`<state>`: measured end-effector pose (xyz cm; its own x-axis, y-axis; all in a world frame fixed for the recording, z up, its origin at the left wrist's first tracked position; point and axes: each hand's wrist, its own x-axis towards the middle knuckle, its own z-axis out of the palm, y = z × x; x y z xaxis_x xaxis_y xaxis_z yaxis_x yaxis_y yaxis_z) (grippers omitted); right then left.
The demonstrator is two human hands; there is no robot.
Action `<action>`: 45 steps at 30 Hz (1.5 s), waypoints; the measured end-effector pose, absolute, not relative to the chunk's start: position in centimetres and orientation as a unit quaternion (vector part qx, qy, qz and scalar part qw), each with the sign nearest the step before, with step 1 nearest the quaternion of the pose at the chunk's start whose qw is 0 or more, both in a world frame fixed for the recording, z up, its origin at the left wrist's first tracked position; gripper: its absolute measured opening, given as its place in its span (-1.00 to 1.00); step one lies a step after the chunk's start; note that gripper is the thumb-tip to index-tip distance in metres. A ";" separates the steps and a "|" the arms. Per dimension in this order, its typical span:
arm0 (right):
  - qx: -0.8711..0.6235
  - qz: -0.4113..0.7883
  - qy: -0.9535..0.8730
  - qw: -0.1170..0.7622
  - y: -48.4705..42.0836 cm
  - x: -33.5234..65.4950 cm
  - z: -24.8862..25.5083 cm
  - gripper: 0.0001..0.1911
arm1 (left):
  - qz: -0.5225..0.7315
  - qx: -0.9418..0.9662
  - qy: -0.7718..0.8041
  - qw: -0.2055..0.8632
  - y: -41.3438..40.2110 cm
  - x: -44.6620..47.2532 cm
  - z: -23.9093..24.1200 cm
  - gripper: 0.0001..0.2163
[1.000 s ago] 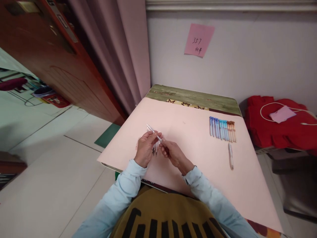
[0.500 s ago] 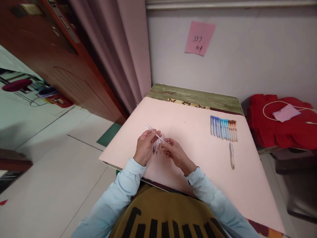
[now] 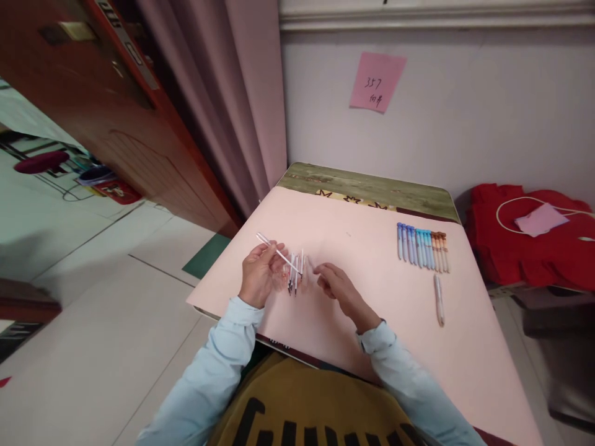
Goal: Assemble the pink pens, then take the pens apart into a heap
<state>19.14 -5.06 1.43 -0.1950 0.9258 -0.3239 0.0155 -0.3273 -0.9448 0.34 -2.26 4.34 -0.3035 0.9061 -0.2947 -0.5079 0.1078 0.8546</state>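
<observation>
My left hand [image 3: 258, 272] is closed on a thin white pen refill [image 3: 287, 262], pinched between thumb and fingers. It slants down to the right, and its upper end looks thicker. On the table below its tip lies a small bunch of white refills with dark tips [image 3: 296, 285]. Some clear, shiny plastic [image 3: 281, 280] shows beside my left fingers; its kind is unclear. My right hand [image 3: 339, 287] hovers just right of the bunch, fingers curled together. A pale blurred piece shows at its fingertips, too indistinct to name.
A row of blue, light blue and brown pens [image 3: 422, 248] lies at the table's right, with a single pale pen [image 3: 439, 300] below it. A pink sheet covers the table [image 3: 381, 347]. Red cloth [image 3: 525, 248] lies on the right; a brown door [image 3: 153, 136] stands left.
My hands have moved apart: the left went left with the refill, and the right let go of its lower end and drew back right. More of the bunch on the table shows.
</observation>
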 end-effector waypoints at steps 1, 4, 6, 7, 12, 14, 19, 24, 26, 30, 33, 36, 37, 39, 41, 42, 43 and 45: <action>-0.525 0.586 -0.500 0.361 -4.8 18.6 1.4 -0.70 | 0.621 0.205 0.493 0.573 -2.5 0.9 4.3 -0.72; -0.525 0.480 -0.617 0.336 -4.4 17.1 1.3 -0.67 | 0.587 0.219 0.488 0.607 -3.2 1.7 4.4 -0.68; -0.527 0.457 -0.647 0.309 -4.5 16.7 1.2 -0.65 | 0.592 0.234 0.503 0.585 -3.2 1.0 4.4 -0.66; -0.533 0.450 -0.653 0.295 -4.5 16.7 1.2 -0.65 | 0.597 0.250 0.522 0.556 -3.1 0.2 4.3 -0.66; -0.636 0.341 -0.653 0.231 -4.1 16.9 0.9 -0.65 | 0.432 0.459 0.696 0.345 -3.0 -3.6 3.3 -0.78; -0.655 0.312 -0.653 0.218 -3.8 16.5 0.7 -0.64 | 0.318 0.539 0.728 0.280 -3.3 -3.7 2.7 -0.82; -0.643 0.333 -0.652 0.227 -3.1 16.6 0.1 -0.63 | 0.178 0.616 0.742 0.193 -3.8 -2.1 2.2 -0.77; -0.670 0.311 -0.611 0.284 0.0 20.7 -0.1 -0.74 | 0.151 0.629 0.738 0.192 -4.0 -2.3 2.7 -0.71; -0.706 0.251 -0.608 0.262 1.3 22.2 0.0 -0.74 | 0.151 0.633 0.734 0.193 -4.1 -2.5 2.9 -0.72; -0.731 0.214 -0.611 0.214 2.2 22.1 0.0 -0.78 | 0.169 0.622 0.744 0.175 -4.2 -3.2 2.6 -0.76; -0.693 0.241 -0.643 0.222 2.2 19.9 -0.5 -0.81 | 0.208 0.606 0.753 0.150 -4.3 -4.1 1.9 -0.77; -0.655 0.240 -0.675 0.239 3.1 17.1 -1.1 -0.80 | 0.234 0.611 0.747 0.119 -4.5 -5.0 1.1 -0.76; -0.642 0.233 -0.689 0.242 3.6 16.3 -1.3 -0.80 | 0.238 0.614 0.744 0.113 -4.6 -5.2 0.9 -0.76; -0.614 0.227 -0.716 0.243 4.7 14.8 -1.6 -0.80 | 0.243 0.614 0.743 0.112 -4.8 -5.6 0.8 -0.76; -0.587 0.234 -0.738 0.236 5.6 13.5 -1.9 -0.81 | 0.249 0.611 0.742 0.122 -5.0 -5.8 1.0 -0.76; -0.576 0.240 -0.746 0.233 5.9 13.0 -2.1 -0.81 | 0.252 0.609 0.741 0.128 -5.1 -5.9 1.1 -0.76; -0.566 0.246 -0.752 0.231 6.1 12.6 -2.3 -0.82 | 0.254 0.608 0.740 0.135 -5.2 -6.0 1.2 -0.76; -0.555 0.254 -0.758 0.231 6.1 12.4 -2.5 -0.79 | 0.258 0.605 0.739 0.149 -5.2 -6.1 1.4 -0.77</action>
<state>12.42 6.10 -2.51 -0.2774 0.9583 0.0682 0.7231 0.2550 -0.6419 -6.15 -5.24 1.41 -0.2247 0.9701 0.0913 0.8164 0.1363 0.5611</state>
